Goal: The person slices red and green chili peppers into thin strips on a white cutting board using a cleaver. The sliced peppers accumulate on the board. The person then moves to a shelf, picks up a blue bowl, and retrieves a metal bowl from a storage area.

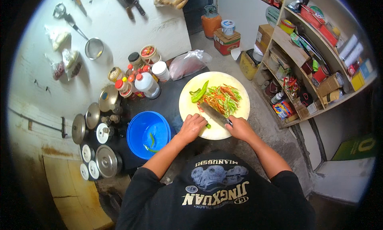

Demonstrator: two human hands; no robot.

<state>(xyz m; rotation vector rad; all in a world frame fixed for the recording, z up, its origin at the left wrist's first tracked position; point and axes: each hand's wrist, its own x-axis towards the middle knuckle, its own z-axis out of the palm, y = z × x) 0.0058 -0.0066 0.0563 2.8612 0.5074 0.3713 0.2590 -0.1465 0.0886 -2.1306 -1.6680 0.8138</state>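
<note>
My right hand [241,129] grips the handle of a cleaver [216,114], whose blade lies slanted over the round cutting board [193,85]. On the board's near left edge, my left hand [193,127] has its fingers bent over a piece of green chili pepper [208,126]. Shredded green and red peppers [226,98] form a pile beyond the blade. Left of that pile rests a whole green pepper [200,92]. A blue bucket [149,134] stands to the left of the board, with a few green peppers [152,139] inside.
Behind the bucket are seasoning bottles and jars [146,85] and a plastic bag [190,64]. Lidded metal pots [106,161] stand at far left. A strainer [94,48] hangs on the wall. At right is a loaded wooden shelf [291,50]; a gas cylinder [211,25] stands on the floor.
</note>
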